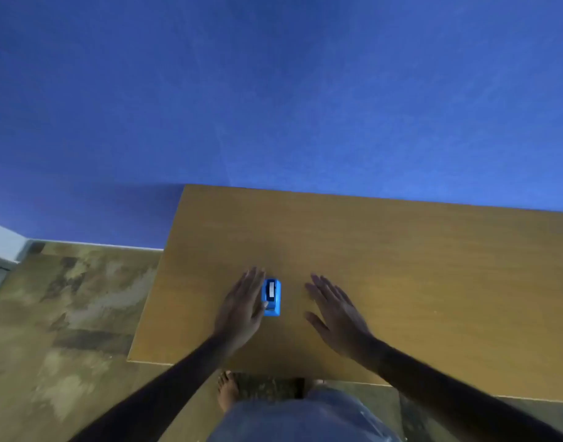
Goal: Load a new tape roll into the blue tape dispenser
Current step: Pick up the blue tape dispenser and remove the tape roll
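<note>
The dispenser (271, 297) stands on the bench (401, 266), touching the flat, spread left hand (242, 309). The right hand (336, 311) is spread too, holding nothing. A careless push could tip it.

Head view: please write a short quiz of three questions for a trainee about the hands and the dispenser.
1. True or false: the right hand touches the dispenser.
2. Which hand lies against the dispenser? A) left hand B) right hand C) neither
3. Fill in: the dispenser stands on the ____.

Key:
1. False; it is apart, with bare table between.
2. A; its thumb is at the dispenser's side.
3. table
</note>
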Available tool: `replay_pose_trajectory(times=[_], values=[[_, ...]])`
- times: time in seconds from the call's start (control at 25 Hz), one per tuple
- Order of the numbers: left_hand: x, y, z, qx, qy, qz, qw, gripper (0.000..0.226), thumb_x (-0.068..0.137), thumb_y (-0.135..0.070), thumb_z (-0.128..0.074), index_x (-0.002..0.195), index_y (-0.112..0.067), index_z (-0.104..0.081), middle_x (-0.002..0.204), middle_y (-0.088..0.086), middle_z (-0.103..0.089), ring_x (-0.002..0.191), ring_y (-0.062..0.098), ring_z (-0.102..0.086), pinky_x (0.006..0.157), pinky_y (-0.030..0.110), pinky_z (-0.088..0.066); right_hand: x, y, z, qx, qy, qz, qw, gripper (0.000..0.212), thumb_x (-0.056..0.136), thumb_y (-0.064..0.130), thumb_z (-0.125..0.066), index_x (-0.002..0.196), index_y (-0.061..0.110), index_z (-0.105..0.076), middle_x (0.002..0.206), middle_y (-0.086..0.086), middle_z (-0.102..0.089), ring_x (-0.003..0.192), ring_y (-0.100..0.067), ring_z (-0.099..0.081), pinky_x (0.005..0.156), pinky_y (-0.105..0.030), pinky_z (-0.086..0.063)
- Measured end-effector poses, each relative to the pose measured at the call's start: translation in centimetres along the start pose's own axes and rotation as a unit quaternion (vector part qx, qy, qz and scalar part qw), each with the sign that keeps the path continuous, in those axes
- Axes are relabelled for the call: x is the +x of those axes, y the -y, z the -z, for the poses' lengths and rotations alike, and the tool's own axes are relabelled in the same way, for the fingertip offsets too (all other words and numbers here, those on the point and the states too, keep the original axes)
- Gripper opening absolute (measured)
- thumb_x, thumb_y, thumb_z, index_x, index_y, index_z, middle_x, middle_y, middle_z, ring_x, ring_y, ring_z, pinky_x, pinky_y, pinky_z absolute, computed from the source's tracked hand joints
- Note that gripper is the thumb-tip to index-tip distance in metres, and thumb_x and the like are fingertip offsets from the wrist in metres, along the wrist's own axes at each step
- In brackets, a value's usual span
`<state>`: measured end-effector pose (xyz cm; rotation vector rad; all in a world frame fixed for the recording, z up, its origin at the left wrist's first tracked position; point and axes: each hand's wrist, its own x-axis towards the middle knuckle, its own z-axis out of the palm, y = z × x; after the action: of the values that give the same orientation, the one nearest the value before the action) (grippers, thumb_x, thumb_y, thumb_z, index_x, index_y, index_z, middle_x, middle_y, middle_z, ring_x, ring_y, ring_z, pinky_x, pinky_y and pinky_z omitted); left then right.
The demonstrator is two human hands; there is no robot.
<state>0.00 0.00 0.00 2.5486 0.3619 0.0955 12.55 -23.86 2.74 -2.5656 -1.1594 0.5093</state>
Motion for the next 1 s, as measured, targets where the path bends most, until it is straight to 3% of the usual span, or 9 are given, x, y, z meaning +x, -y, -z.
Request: replay_pose_trajectory(times=[0.12,0.24,0.32,0.4,0.48,0.6,0.72,0.84,1.0], values=[[0.5,-0.8,-0.3,-0.06,0.001,0.079,0.995,0.069,0.108,-0.024,-0.063,0.169,-0.021,-0.031,0.178,0.003,-0.029,0.163,0.02,-0.029,0.126,0.04,-0.035,-1.1,-0.4,-1.3,0.018,0.004,0.036,0.999,0.065,0.108,0.04,-0.057,0.165,0.015,-0.04,0.177,-0.009,-0.033,0.165,-0.03,-0.032,0.131,-0.049,-0.038],[0.5,-1.9,-1.0,-0.124,0.002,0.139,0.982,0.061,0.105,-0.016,-0.067,0.162,-0.017,-0.045,0.168,0.002,-0.049,0.154,0.019,-0.047,0.12,0.026,-0.035,-0.5,0.6,-3.0,0.103,0.027,-0.068,0.992,0.059,0.105,0.03,-0.063,0.161,0.02,-0.045,0.176,-0.003,-0.035,0.162,-0.025,-0.035,0.127,-0.047,-0.042],[0.6,-2.1,-1.4,-0.152,-0.01,0.157,0.976,0.057,0.104,-0.008,-0.067,0.159,-0.012,-0.05,0.16,0.005,-0.058,0.148,0.022,-0.056,0.118,0.023,-0.036,0.9,1.6,-3.6,0.157,0.008,-0.128,0.979,0.051,0.103,0.022,-0.066,0.153,0.022,-0.054,0.165,0.001,-0.047,0.149,-0.024,-0.051,0.111,-0.047,-0.054],[1.1,-1.4,-1.4,-0.172,0.0,0.178,0.969,0.058,0.102,-0.001,-0.066,0.158,-0.008,-0.05,0.159,0.008,-0.059,0.148,0.024,-0.056,0.119,0.026,-0.038,2.3,2.8,-4.3,0.197,-0.002,-0.154,0.968,0.046,0.099,0.016,-0.069,0.144,0.023,-0.06,0.149,0.003,-0.059,0.131,-0.025,-0.065,0.097,-0.048,-0.06],[1.6,-0.6,-0.8,-0.188,0.009,0.192,0.963,0.061,0.099,0.004,-0.065,0.158,-0.006,-0.051,0.159,0.01,-0.059,0.148,0.026,-0.056,0.124,0.038,-0.043,3.5,4.3,-4.6,0.221,0.001,-0.169,0.961,0.044,0.097,0.014,-0.069,0.139,0.026,-0.062,0.137,0.004,-0.067,0.115,-0.024,-0.073,0.088,-0.05,-0.063],[2.7,1.3,-0.5,-0.213,0.034,0.183,0.959,0.055,0.096,0.01,-0.067,0.149,-0.003,-0.06,0.149,0.013,-0.068,0.139,0.03,-0.064,0.115,0.054,-0.054,6.0,5.3,-4.6,0.215,0.003,-0.18,0.96,0.047,0.095,0.012,-0.068,0.138,0.029,-0.061,0.13,0.005,-0.07,0.107,-0.026,-0.075,0.082,-0.05,-0.063],[2.9,2.2,-0.3,-0.206,0.069,0.185,0.958,0.051,0.095,0.01,-0.067,0.142,-0.01,-0.067,0.137,0.002,-0.074,0.126,0.028,-0.072,0.105,0.048,-0.061,8.1,6.3,-4.6,0.178,0.019,-0.178,0.968,0.051,0.096,0.013,-0.069,0.143,0.03,-0.058,0.133,0.004,-0.067,0.111,-0.031,-0.073,0.081,-0.051,-0.062],[3.0,2.9,-0.6,-0.174,0.088,0.164,0.967,0.046,0.097,0.002,-0.069,0.141,-0.011,-0.067,0.137,0.005,-0.074,0.121,0.025,-0.073,0.104,0.042,-0.059,9.5,6.7,-4.8,0.137,0.042,-0.163,0.976,0.049,0.096,0.015,-0.068,0.142,0.03,-0.057,0.132,0.002,-0.06,0.11,-0.034,-0.073,0.078,-0.052,-0.063],[3.3,3.4,-0.7,-0.157,0.107,0.15,0.97,0.048,0.098,-0.001,-0.068,0.145,-0.011,-0.064,0.138,0.006,-0.072,0.121,0.024,-0.071,0.106,0.043,-0.056,10.3,6.8,-5.2,0.083,0.057,-0.15,0.984,0.043,0.096,0.016,-0.073,0.135,0.026,-0.061,0.132,-0.001,-0.054,0.113,-0.034,-0.071,0.079,-0.053,-0.063]])
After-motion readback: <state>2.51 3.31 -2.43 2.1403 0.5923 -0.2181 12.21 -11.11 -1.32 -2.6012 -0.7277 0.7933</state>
